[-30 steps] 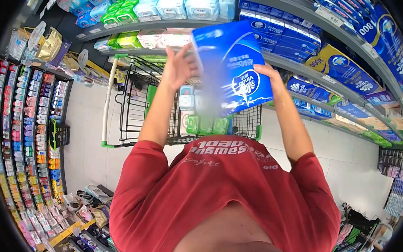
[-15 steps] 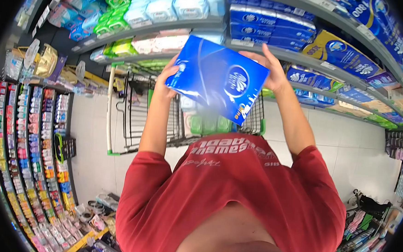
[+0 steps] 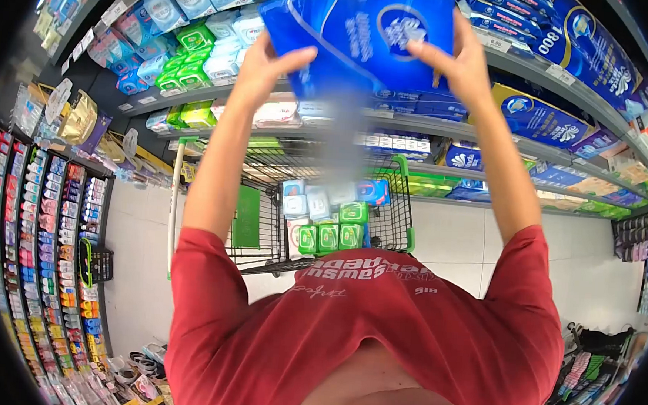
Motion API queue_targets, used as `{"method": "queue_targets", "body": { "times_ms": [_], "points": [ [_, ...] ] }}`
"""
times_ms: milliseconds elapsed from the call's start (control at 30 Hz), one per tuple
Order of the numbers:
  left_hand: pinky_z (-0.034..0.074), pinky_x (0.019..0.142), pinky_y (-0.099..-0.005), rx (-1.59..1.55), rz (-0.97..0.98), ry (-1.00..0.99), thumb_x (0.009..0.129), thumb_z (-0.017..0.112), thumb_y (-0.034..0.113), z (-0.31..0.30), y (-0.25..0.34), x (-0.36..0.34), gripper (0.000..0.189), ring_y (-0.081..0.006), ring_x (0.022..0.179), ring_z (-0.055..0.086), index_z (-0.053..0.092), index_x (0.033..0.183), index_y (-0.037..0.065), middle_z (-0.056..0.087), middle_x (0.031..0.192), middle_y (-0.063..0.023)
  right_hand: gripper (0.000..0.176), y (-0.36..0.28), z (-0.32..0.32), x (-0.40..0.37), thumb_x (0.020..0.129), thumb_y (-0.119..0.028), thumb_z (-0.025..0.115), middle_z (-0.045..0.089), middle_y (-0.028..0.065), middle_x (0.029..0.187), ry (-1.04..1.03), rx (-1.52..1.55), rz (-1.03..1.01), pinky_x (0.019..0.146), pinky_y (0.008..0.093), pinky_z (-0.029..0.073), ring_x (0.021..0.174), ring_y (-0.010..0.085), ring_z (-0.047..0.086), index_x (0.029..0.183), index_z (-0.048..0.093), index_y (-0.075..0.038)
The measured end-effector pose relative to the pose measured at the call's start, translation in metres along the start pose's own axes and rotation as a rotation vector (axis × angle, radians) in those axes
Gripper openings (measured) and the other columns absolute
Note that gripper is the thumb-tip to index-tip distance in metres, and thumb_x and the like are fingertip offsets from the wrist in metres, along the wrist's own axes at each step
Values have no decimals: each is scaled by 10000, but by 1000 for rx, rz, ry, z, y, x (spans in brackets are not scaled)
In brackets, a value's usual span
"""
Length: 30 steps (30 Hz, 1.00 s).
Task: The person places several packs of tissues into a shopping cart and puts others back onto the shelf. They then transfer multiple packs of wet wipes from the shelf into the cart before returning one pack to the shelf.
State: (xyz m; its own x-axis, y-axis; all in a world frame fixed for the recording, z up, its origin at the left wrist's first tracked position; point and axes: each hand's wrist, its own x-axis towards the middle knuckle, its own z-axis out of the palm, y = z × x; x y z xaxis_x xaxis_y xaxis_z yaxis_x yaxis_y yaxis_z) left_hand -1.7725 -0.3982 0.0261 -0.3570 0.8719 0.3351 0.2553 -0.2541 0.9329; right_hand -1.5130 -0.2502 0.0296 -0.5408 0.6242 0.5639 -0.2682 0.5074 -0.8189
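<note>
A large blue plastic-wrapped tissue pack [image 3: 327, 28] with a white flower logo is held up at shelf height, its top edge running out of view. My left hand [image 3: 267, 69] grips its lower left side, with the thumb across the front. On the right side, my right hand [image 3: 462, 66] is closed on the pack, its thumb lying by the logo and most fingers hidden. Behind the pack, shelves carry similar blue packs [image 3: 426, 103]. Green wipes packs [image 3: 328, 236] and pale blue packs [image 3: 318, 204] lie in the shopping cart [image 3: 265, 221] below my arms.
The cart stands between me and the shelves. Wipes packs [image 3: 194, 37] fill the shelf at left, and large blue and gold packs [image 3: 537, 115] the shelf at right. Racks of small goods [image 3: 39, 244] line the far left. Tiled floor [image 3: 470, 245] shows beside the cart.
Both hands have raised the blue pack and carried it forward toward the shelves, changing its tilt. The cart's contents, mostly covered before, now show below it.
</note>
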Motion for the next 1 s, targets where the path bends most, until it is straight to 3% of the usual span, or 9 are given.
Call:
{"method": "queue_targets", "body": {
  "times_ms": [33,100,200,267,333,433,533,767,1000],
  "points": [
    [507,787,-309,58,96,-15,673,841,223,1,14,16,585,-178,885,626,550,1124,-12,650,994,-102,782,-4,-7,19,705,-157,793,507,162,1287,-26,-71,-193,994,406,410,1157,255,515,1345,384,24],
    [520,790,-329,170,289,-46,681,834,241,-3,23,54,578,-211,931,638,568,1149,29,646,1042,-110,764,-27,-21,47,683,-120,809,564,158,1196,-20,-166,-122,950,371,449,1105,244,553,1318,399,-2],
    [463,933,-367,117,398,-101,667,798,41,11,58,83,690,-238,1078,577,466,1271,14,583,1181,-129,872,-43,-38,79,597,-77,862,560,135,1182,51,-483,-212,969,355,431,1104,215,536,1318,378,-1],
    [449,955,-357,102,450,-119,625,829,19,15,53,106,795,-208,1105,550,417,1306,15,561,1214,-112,910,-34,-47,96,572,-73,866,566,133,1180,39,-290,-149,972,343,425,1108,218,533,1331,367,-5],
    [435,977,-347,88,504,-142,583,859,-2,20,48,122,903,-178,1131,523,369,1341,16,539,1247,-95,912,-37,-55,101,554,-56,861,569,133,1180,114,-598,-235,958,342,436,1096,224,544,1322,372,-12],
    [430,981,-347,62,574,-139,546,871,-1,28,42,133,945,-197,1135,527,362,1342,19,544,1243,-108,886,-47,-57,101,555,-62,850,592,162,1141,108,-611,-200,945,346,442,1090,254,561,1306,382,-19],
    [424,984,-336,290,589,0,519,876,5,33,34,138,948,-203,1129,531,381,1328,16,558,1226,-109,875,-43,-62,102,554,-101,854,603,188,1115,94,-675,-190,942,356,443,1091,289,567,1294,394,-23],
    [435,963,-331,237,543,-77,503,878,8,42,17,146,930,-207,1100,551,400,1300,16,586,1182,-109,868,-28,-74,102,505,-250,887,582,238,1098,149,-1050,-295,927,435,438,1060,402,544,1225,462,-20],
    [432,969,-330,290,509,-92,518,886,28,43,14,154,936,-207,1109,551,396,1316,13,592,1186,-117,892,-28,-77,102,486,-329,899,563,260,1115,132,-1112,-202,936,444,431,1080,406,532,1189,465,11]
  ]
}}
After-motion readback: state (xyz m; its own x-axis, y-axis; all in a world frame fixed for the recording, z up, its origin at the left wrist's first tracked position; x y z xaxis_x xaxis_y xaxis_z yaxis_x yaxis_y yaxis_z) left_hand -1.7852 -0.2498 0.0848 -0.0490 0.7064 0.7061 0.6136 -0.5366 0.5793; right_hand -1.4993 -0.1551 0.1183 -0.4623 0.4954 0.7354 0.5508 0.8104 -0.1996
